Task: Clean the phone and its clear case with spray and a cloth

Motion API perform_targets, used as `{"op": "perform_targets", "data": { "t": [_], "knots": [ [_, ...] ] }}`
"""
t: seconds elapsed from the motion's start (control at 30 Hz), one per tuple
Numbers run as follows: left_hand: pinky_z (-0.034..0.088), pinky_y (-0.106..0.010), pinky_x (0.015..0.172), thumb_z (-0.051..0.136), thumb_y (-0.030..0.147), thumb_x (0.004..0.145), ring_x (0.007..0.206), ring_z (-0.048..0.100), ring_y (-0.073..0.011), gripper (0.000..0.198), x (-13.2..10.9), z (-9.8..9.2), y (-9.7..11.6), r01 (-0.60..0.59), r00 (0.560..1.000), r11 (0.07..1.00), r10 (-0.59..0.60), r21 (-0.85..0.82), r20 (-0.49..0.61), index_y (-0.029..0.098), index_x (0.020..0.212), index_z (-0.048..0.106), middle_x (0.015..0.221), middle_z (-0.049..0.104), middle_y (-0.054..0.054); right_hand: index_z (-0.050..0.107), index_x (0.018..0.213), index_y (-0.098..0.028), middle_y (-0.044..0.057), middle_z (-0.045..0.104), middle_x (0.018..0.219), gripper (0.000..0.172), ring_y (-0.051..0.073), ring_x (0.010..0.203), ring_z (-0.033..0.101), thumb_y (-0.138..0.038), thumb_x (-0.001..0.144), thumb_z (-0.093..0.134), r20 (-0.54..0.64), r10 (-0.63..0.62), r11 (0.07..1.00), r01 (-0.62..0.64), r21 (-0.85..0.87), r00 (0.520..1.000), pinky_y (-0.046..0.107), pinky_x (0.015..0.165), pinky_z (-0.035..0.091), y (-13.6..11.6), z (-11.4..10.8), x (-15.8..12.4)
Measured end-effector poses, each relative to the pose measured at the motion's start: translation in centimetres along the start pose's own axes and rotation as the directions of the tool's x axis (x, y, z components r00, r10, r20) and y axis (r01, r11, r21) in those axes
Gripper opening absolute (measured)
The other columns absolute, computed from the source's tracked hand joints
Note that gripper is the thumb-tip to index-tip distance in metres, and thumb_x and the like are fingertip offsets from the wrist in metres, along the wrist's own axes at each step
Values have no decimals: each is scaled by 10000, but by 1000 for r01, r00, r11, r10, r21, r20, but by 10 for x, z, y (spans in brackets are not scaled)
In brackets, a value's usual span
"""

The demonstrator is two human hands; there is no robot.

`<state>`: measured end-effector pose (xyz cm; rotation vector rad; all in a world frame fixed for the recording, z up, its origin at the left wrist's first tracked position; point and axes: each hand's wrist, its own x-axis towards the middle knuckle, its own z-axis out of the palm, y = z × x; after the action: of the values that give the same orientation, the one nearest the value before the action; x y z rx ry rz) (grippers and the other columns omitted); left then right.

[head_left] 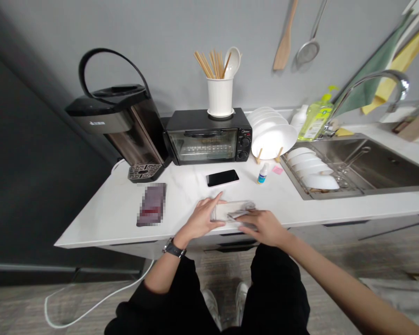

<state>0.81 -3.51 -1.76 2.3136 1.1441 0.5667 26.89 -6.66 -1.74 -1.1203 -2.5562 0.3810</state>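
My left hand [204,216], with a dark watch on its wrist, grips the left end of a pale, see-through phone case [223,211] at the counter's front edge. Thumb and fingers lie along its two long sides. On the right part of the case, my right hand [263,225] presses a small grey-white cloth [243,211] with its fingertips. The fingers partly hide the cloth. Just beyond lies a phone [222,178] with a black screen. A small white and blue spray bottle [262,174] stands to its right, beside a pink scrap of paper [277,170].
A blurred-out purple packet [152,204] lies left on the white counter [185,186]. Behind stand a drinks dispenser [125,125], a toaster oven [206,139] topped by a utensil holder [220,95], and plates [272,139]. Right is a sink [377,160] with bowls [312,170].
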Motion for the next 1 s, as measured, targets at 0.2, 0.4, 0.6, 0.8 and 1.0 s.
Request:
{"op": "perform_targets", "data": {
  "t": [0.2,0.4,0.6,0.8,1.0],
  "knots": [
    [329,-481,1162,808,430,859,1350,525,-325,1028,-1,1,-1,-6,1000,1000,7,9,-18,336,1663,173,1510,584,-82,629,1422,-211,129,687,1388,620,314,1248,668,-648,987,560,-50,-81,997,81,-13,995,492,1134,476,-4,1,4],
    [331,-473,1154,816,408,857,1337,530,-315,1034,0,0,0,-6,1000,1000,6,6,-17,341,1661,169,1492,605,-63,624,1425,-205,143,710,1344,521,307,1256,662,-539,1037,529,-56,11,997,-15,-72,998,477,1105,489,-3,1,9],
    [330,-458,1154,799,410,874,1347,522,-302,1009,-1,0,0,-19,1000,1000,19,5,-10,342,1660,169,1508,592,-58,665,1340,-174,139,759,1228,512,299,1178,694,-563,1039,525,2,-88,991,88,-105,996,545,1218,337,-5,-4,12],
    [332,-467,1160,788,414,878,1344,517,-307,994,-1,1,0,-15,1000,1000,16,11,-19,334,1660,180,1499,596,-59,693,1319,-212,102,777,1201,505,277,1130,718,-587,1039,505,56,-98,994,100,-33,994,439,1111,480,-1,-14,3],
    [346,-466,1159,804,412,860,1344,523,-310,1006,-1,1,1,-4,1000,1000,4,12,-16,315,1660,201,1497,590,-81,487,1545,-162,163,602,1486,640,307,1366,585,-527,1027,575,24,-210,977,211,-42,977,544,1226,356,17,1,10]
  ]
}}
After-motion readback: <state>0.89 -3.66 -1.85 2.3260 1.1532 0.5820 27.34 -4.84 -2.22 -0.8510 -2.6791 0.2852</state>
